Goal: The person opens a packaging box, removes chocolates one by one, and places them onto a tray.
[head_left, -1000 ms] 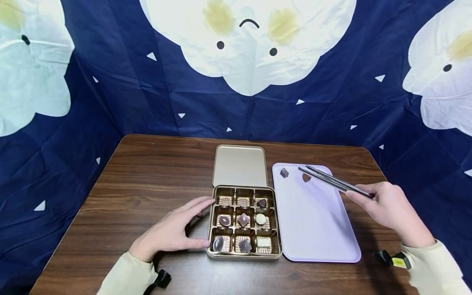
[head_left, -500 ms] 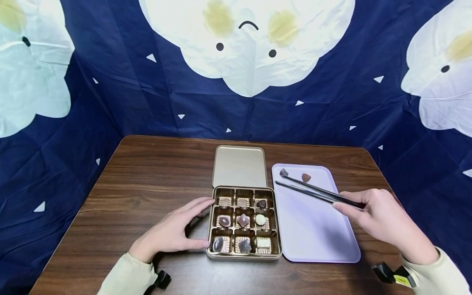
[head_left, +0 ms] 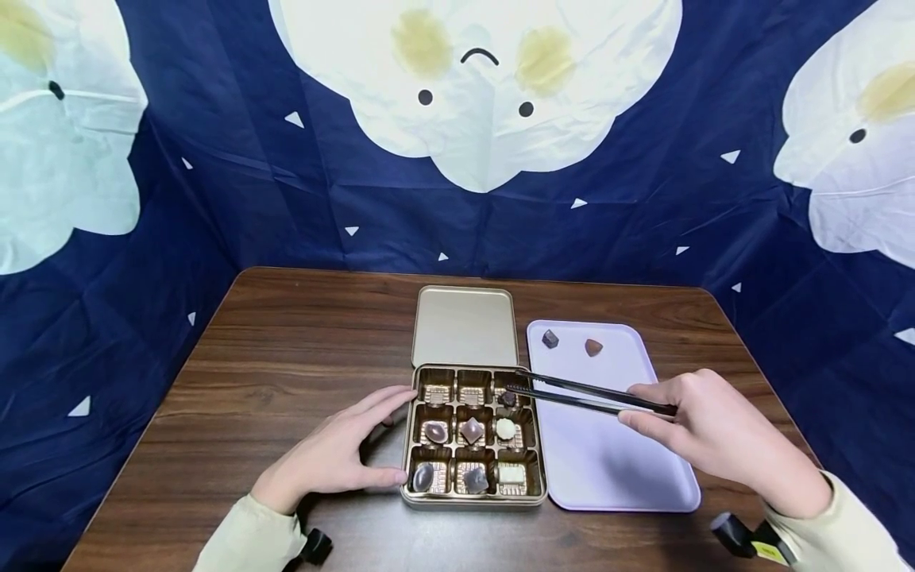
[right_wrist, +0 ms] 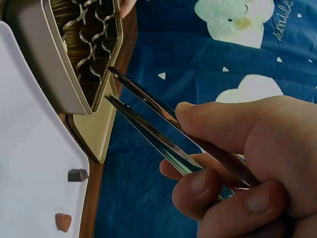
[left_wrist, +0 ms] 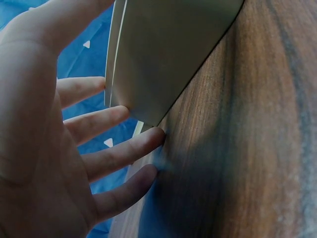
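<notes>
My right hand (head_left: 722,433) grips a pair of long metal tweezers (right_wrist: 153,144), pinched between thumb and fingers. Their tips stand apart over the back right compartment of a gold tin (head_left: 473,504), overlapping a dark chocolate (head_left: 507,398) there in the head view. Nothing shows between the tips in the right wrist view. Straight-fingered, my left hand (head_left: 332,449) touches the tin's left side with thumb and fingertips. Chocolates of different shapes sit in the tin's middle and front rows, among them a diamond-shaped one (head_left: 472,430) and a round white one (head_left: 505,429).
A lilac tray (head_left: 608,469) lies right of the tin, bearing a dark angular chocolate (head_left: 550,339) and a brown one (head_left: 593,347) near its far edge. Behind the tin lies its gold lid (head_left: 465,326). A blue cloth (head_left: 400,214) hangs behind the wooden table (head_left: 307,334).
The tweezers have swung left from above the tray, past the dark angular chocolate, to the tin's back right compartment. Both tray chocolates stay in place. My left hand has not moved.
</notes>
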A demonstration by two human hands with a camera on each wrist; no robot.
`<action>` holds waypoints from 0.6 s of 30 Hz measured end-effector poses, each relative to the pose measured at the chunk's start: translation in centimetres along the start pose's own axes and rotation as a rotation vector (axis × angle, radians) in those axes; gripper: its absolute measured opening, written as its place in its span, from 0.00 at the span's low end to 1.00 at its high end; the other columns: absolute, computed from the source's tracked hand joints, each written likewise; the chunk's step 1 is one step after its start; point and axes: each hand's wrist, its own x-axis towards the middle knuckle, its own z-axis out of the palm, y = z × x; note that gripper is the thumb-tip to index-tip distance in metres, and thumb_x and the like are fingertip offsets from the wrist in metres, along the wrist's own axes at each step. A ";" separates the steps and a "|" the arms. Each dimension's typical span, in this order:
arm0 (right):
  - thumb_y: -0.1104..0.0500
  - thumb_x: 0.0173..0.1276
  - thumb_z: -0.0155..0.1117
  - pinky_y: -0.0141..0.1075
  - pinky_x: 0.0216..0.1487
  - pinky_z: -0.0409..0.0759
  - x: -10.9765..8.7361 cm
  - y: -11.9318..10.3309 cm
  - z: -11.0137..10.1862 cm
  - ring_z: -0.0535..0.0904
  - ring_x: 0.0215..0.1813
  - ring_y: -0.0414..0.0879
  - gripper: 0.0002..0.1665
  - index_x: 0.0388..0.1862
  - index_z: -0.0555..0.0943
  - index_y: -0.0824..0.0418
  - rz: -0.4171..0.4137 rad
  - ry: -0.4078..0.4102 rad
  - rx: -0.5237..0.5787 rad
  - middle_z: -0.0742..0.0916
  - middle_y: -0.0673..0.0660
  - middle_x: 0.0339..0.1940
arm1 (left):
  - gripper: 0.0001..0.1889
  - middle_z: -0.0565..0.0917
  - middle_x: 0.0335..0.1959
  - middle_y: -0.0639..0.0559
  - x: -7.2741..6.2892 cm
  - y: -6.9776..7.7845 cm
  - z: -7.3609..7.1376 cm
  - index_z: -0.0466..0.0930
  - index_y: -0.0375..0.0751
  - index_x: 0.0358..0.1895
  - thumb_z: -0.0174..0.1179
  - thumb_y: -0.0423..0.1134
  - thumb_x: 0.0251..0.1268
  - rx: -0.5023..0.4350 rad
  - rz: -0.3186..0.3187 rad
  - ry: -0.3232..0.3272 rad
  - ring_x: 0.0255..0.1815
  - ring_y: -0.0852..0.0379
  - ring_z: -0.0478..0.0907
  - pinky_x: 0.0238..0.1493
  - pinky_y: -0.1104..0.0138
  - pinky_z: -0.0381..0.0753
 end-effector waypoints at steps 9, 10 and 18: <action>0.48 0.66 0.77 0.30 0.23 0.69 1.4 -0.4 -0.1 0.62 0.18 0.27 0.18 0.45 0.94 0.60 -0.017 -0.072 -0.088 0.88 0.40 0.23 | 0.56 0.65 0.82 0.49 0.0 0.1 0.1 0.59 0.61 0.84 0.75 0.70 0.52 -0.003 -0.001 0.000 0.71 0.50 0.75 0.67 0.41 0.75; 0.48 0.67 0.77 0.30 0.25 0.70 1.6 -0.4 -0.2 0.63 0.19 0.27 0.17 0.45 0.94 0.60 -0.015 -0.082 -0.099 0.86 0.37 0.21 | 0.56 0.65 0.82 0.50 0.0 0.1 0.1 0.59 0.61 0.84 0.75 0.70 0.52 -0.002 -0.002 0.000 0.71 0.50 0.74 0.68 0.41 0.75; 0.46 0.68 0.76 0.31 0.21 0.68 2.9 -1.4 -0.3 0.66 0.20 0.29 0.08 0.30 0.89 0.44 -0.024 -0.156 -0.157 0.77 0.33 0.16 | 0.56 0.65 0.82 0.50 0.0 0.1 0.1 0.59 0.60 0.84 0.75 0.70 0.52 -0.008 -0.004 0.002 0.72 0.50 0.73 0.68 0.40 0.74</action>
